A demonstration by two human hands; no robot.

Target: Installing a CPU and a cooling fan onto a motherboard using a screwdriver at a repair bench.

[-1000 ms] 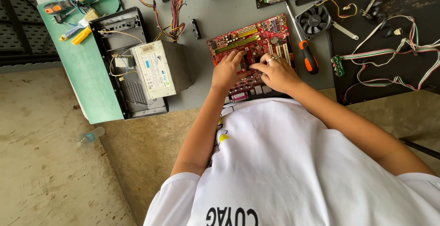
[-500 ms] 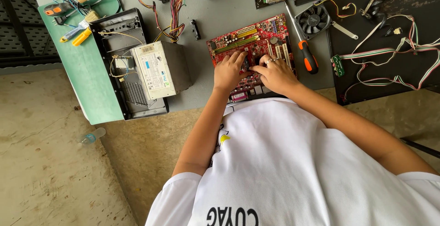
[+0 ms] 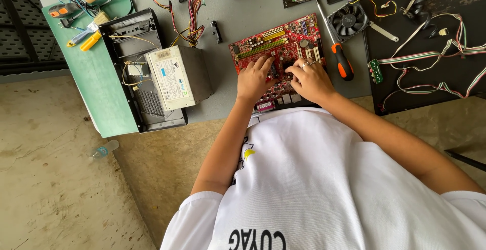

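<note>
- The grey table (image 3: 243, 12) fills the upper half of the frame, with a green mat (image 3: 104, 98) along its left edge and a black mat (image 3: 430, 83) at upper right.
- The open computer case (image 3: 136, 72) lies left of centre, and a grey power supply (image 3: 177, 77) rests on it, its coloured cable bundle (image 3: 195, 7) running toward the top of the frame.
- The red motherboard (image 3: 276, 47) lies at centre, just above the person's white shirt; its long axis runs from lower left up to upper right, slightly tilted.
- The left hand (image 3: 253, 80) lies flat on the board's lower left part, fingers spread and holding nothing.
- The right hand (image 3: 310, 80) rests on the board just beside it, toward the lower right, fingers curled down onto the board; I cannot tell whether they pinch some small part.
- Both hands are already touching the board and almost meet over its middle; neither is clearly nearer.
- A black cooling fan (image 3: 349, 21) sits just right of the board's upper corner.
- An orange-handled screwdriver (image 3: 336, 52) lies along the board's right edge, close to the right hand and untouched.
</note>
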